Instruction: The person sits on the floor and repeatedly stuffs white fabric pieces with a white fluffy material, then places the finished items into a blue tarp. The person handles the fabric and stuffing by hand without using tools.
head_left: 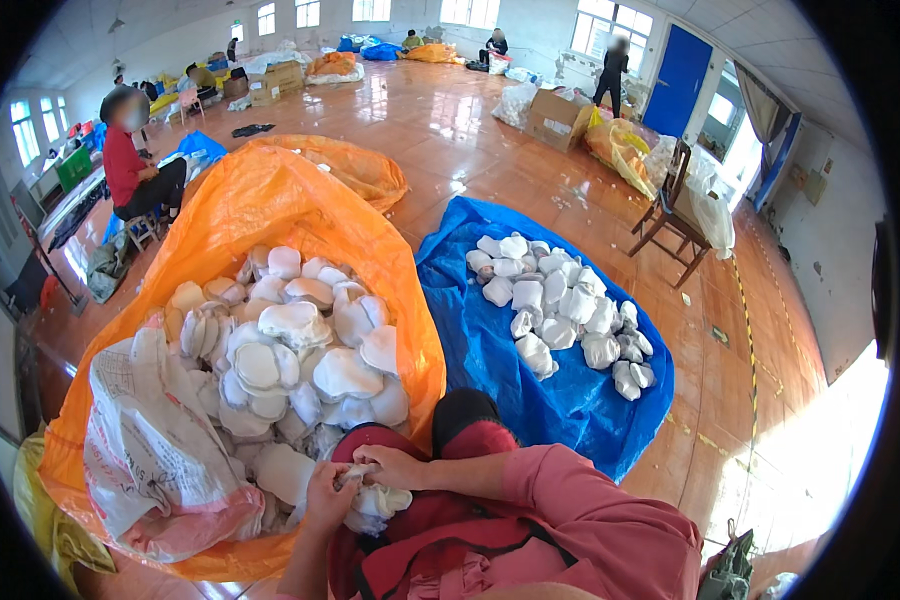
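Note:
My left hand (332, 495) and my right hand (392, 467) meet low in the middle, over my lap. Both are closed, fingers pinched together on the upper end of a white, soft-looking bundle (372, 508). The bundle hangs below my fingers; its exact kind cannot be made out. Just left of my hands, a big orange sack (315, 195) lies spread open, heaped with white rounded pads (295, 325). A white printed woven bag (165, 440) drapes over its left side. To the right, a blue sheet (610, 425) bears a pile of white bundles (560, 300).
A wooden chair (678, 215) stands to the right, with plastic bags over its back. A cardboard box (553, 118) sits farther off. A person in red (125, 170) sits at the left; another person in dark clothes (611, 80) stands by a blue door (678, 80).

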`<state>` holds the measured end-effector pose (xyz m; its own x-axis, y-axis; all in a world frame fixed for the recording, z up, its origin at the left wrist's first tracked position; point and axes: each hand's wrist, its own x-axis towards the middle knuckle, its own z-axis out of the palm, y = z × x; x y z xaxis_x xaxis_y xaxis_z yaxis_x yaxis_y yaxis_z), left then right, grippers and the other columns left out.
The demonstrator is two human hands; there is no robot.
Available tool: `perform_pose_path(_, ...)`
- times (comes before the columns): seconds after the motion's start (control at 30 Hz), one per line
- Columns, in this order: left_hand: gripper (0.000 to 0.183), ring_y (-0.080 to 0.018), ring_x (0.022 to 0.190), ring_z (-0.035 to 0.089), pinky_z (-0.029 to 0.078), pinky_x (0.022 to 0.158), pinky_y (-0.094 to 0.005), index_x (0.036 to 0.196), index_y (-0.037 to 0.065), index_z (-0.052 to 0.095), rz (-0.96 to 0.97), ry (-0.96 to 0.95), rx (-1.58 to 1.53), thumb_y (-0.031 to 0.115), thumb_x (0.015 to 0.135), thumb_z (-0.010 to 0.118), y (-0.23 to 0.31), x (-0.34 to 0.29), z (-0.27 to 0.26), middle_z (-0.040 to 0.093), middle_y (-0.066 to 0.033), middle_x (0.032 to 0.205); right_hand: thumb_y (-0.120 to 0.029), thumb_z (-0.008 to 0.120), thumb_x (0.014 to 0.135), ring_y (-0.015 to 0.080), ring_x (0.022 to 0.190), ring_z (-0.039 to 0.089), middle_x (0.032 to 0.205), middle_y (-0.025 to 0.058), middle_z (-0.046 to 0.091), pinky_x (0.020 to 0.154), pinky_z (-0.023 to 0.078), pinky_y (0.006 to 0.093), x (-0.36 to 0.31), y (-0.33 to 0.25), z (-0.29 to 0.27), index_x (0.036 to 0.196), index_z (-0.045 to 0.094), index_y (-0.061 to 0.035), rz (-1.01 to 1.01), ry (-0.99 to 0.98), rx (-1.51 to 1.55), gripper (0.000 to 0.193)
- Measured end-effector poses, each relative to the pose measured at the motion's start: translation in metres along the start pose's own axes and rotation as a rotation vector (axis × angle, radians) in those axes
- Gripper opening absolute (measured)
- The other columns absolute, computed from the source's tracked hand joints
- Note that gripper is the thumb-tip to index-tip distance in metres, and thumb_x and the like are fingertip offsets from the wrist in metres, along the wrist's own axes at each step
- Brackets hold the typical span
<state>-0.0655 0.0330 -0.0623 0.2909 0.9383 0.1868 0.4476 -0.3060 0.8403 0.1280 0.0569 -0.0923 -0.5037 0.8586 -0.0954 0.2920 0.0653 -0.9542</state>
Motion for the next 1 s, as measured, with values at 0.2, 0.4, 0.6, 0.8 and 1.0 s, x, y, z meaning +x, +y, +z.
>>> perform_pose_path(0.2, 0.020, -0.0365, 0.080, 0.057, 0.046, 0.070, -0.0456, 0.088, 0.003, 0.058, 0.005, 0.057, 0.194, 0.005, 0.070, 0.068, -0.002, 0.003, 0.013, 0.056, -0.0173, 0.087, -0.008, 0.064, 0.084, 0.0277, 0.086, 0.060, 0.092, 0.0132, 0.057, 0.072, 0.048, 0.0382, 0.007, 0.021, 0.011, 0.101, 0.052, -0.0047, -0.189, 0.163, -0.108, 0.021)
perform_pose_path(0.4, 0.026, -0.0396, 0.084, 0.055, 0.045, 0.074, -0.0493, 0.090, 0.003, 0.056, 0.090, 0.056, 0.314, 0.005, 0.066, 0.066, -0.006, 0.004, 0.016, 0.054, -0.0186, 0.087, -0.011, 0.067, 0.081, 0.0352, 0.090, 0.056, 0.092, 0.0160, 0.056, 0.078, 0.046, 0.0419, 0.013, 0.027, 0.018, 0.097, 0.050, -0.0053, -0.224, 0.182, -0.233, 0.024)
perform_pose_path(0.6, 0.033, -0.0398, 0.090, 0.053, 0.044, 0.080, -0.0482, 0.094, 0.003, 0.054, 0.102, 0.022, 0.369, 0.006, 0.064, 0.066, 0.003, 0.003, 0.019, 0.053, -0.0194, 0.094, -0.011, 0.067, 0.079, 0.0358, 0.089, 0.056, 0.091, 0.0157, 0.055, 0.077, 0.046, 0.0422, 0.009, 0.027, 0.024, 0.094, 0.049, -0.0051, -0.231, 0.261, -0.256, 0.024)
perform_pose_path(0.8, 0.038, -0.0404, 0.093, 0.052, 0.044, 0.083, -0.0469, 0.104, 0.002, 0.054, 0.136, -0.079, 0.276, 0.003, 0.068, 0.065, 0.004, -0.002, 0.002, 0.052, -0.0200, 0.096, -0.011, 0.066, 0.079, 0.0359, 0.090, 0.057, 0.092, 0.0159, 0.055, 0.078, 0.046, 0.0423, 0.007, 0.017, 0.023, 0.098, 0.051, -0.0046, -0.149, 0.257, -0.230, 0.025)
perform_pose_path(1.0, 0.037, -0.0393, 0.092, 0.053, 0.044, 0.081, -0.0467, 0.108, 0.002, 0.055, 0.177, -0.007, 0.271, 0.004, 0.072, 0.066, -0.006, -0.010, 0.003, 0.053, -0.0191, 0.097, -0.013, 0.065, 0.079, 0.0337, 0.095, 0.059, 0.101, 0.0149, 0.059, 0.083, 0.048, 0.0407, 0.013, 0.021, 0.019, 0.106, 0.054, -0.0049, -0.171, 0.152, -0.194, 0.030)
